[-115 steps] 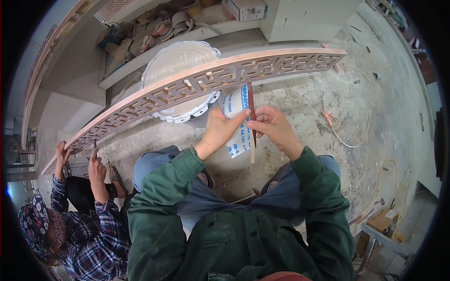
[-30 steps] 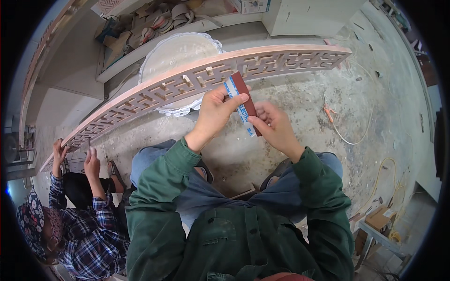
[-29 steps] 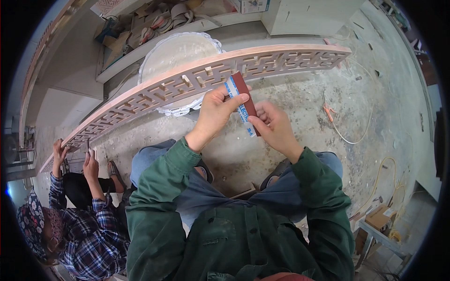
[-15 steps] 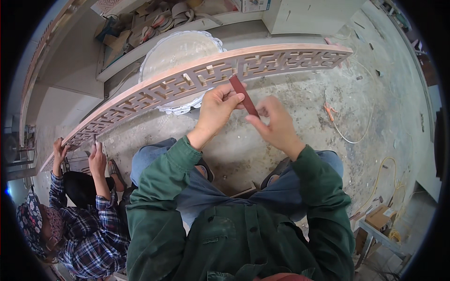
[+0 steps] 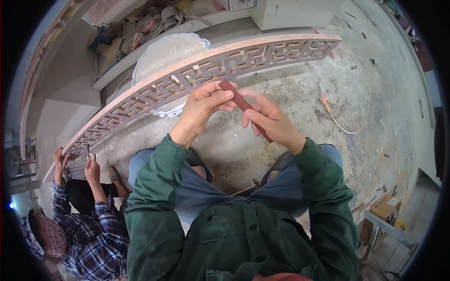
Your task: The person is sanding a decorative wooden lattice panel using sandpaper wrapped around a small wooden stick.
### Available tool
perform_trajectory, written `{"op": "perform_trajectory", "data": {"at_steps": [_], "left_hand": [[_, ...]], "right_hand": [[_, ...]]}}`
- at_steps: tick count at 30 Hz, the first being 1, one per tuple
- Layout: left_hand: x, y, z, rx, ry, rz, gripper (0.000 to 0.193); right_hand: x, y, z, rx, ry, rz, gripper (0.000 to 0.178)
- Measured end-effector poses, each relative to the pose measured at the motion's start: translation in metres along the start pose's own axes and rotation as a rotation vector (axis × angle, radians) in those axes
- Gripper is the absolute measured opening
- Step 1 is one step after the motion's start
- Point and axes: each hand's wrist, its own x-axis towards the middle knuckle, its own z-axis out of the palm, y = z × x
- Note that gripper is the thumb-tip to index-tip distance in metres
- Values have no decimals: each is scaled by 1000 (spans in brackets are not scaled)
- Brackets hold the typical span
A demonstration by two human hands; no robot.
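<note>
Over my lap, a narrow dark red strip that looks like folded sandpaper slants between both hands. My left hand pinches its upper end between thumb and fingers. Around its lower part my right hand is closed, thumb on top, and the end sticks out below the palm. Just beyond my hands stands a long wooden lattice panel with cut-out geometric openings, its bare pinkish edge facing up. Neither hand visibly grips the panel.
A co-worker's hand holds a thin tool at the panel's left end. Behind the panel is a round white scalloped-edged top. An orange-handled air gun with its hose lies on the floor at right, near a yellow cord and a cardboard box.
My right hand has gone from loose, blurred fingers beside the strip to a grip on its lower part. More of the strip's lower end now shows. The view has shifted slightly.
</note>
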Motion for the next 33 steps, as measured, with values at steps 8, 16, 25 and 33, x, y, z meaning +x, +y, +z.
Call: {"op": "perform_trajectory", "data": {"at_steps": [8, 16, 25, 33], "left_hand": [[-4, 12, 10, -24, -134, 39, 25], [10, 27, 11, 537, 196, 483, 25], [36, 60, -13, 1584, 413, 948, 34], [46, 65, -13, 1708, 304, 645, 42]], "right_hand": [[-26, -29, -15, 183, -206, 132, 54], [-11, 5, -48, -671, 329, -414, 49], [4, 6, -51, -1094, 586, -271, 49], [0, -7, -39, -1261, 609, -216, 50]]}}
